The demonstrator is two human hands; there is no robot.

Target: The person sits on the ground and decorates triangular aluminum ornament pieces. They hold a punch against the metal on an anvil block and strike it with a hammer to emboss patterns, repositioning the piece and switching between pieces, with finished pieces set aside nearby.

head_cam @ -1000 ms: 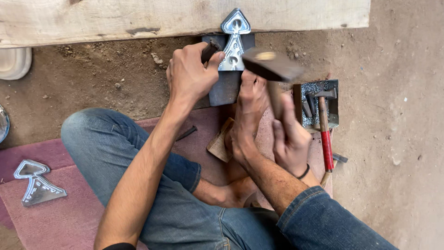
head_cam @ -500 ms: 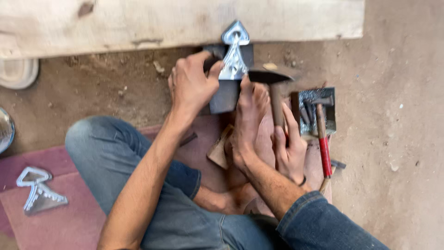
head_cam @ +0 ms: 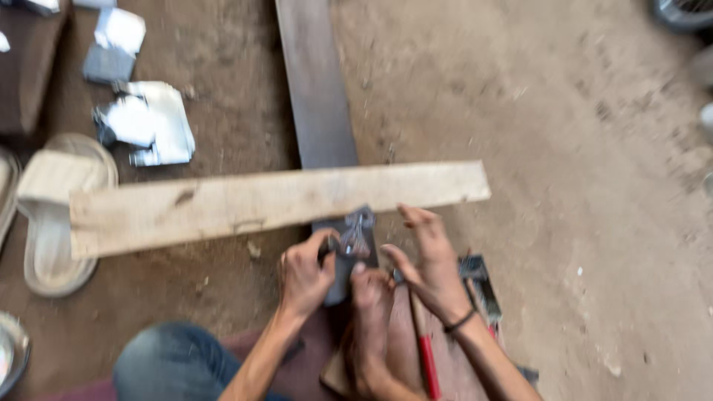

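Fingers of the left hand curled around a dark metal block, pinching a shiny pointed metal piece against its top. The right hand hovered just beside the piece, its fingers spread wide and holding nothing. A bare foot pressed against the block from below the hands. A pale wooden plank lay on the dirt floor just beyond the fingers, crossing a dark board. A red-handled tool rested under the right wrist. Shiny metal sheets lay well apart, far left.
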